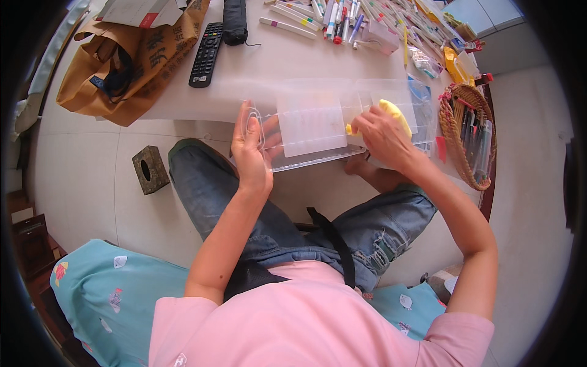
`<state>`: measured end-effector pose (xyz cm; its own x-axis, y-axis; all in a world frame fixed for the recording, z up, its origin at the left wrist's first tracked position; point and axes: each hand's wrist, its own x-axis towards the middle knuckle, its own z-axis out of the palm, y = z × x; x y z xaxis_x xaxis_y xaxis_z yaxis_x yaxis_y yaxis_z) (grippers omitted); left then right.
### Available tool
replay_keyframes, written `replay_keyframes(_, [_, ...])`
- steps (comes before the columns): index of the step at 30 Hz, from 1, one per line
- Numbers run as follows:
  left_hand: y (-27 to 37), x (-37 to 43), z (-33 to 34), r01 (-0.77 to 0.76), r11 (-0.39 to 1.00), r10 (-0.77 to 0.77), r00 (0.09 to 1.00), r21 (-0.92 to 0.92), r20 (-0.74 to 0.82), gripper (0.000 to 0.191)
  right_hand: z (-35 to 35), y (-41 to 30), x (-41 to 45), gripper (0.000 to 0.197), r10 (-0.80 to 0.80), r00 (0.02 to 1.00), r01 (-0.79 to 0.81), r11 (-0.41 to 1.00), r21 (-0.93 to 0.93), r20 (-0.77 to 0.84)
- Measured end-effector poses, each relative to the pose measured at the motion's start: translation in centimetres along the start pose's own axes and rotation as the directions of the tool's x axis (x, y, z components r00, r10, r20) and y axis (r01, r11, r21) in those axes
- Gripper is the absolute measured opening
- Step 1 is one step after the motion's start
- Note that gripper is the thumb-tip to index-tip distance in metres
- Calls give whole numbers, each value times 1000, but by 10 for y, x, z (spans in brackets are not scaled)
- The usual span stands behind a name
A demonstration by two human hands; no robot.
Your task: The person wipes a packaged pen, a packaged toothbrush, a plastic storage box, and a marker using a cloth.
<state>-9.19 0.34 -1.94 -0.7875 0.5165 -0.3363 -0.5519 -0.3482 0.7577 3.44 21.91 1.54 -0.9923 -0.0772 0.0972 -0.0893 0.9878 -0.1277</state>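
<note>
A clear plastic case [270,160], long and hinged open, spans the space in front of me at the table's near edge. My left hand [252,147] grips its left end by the looped handle, with fingers showing through the plastic. Bunched in my right hand [383,135] is a yellow cloth [395,114], which lies against the case's right half. A pale rectangular panel [312,124] shows on the case's left half. The fingertips of my right hand are partly hidden by the cloth and the hand itself.
Many marker pens [339,20] lie heaped at the back of the table [275,59]. A black remote control [206,55] and a brown bag [137,69] are at left. At right stands a woven basket [470,169] holding pens. A tissue box [151,169] sits on the floor.
</note>
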Motion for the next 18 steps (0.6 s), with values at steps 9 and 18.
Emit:
replay_keyframes(9, [-1, 4, -9, -5, 1000, 5, 1000, 7, -5, 44, -5, -16, -18, 24, 7, 1000, -5, 998, 65, -26])
replay_keyframes(18, [-3, 5, -8, -40, 998, 38, 998, -49, -54, 42, 9, -31, -13, 20, 345, 938, -335, 882, 331, 29])
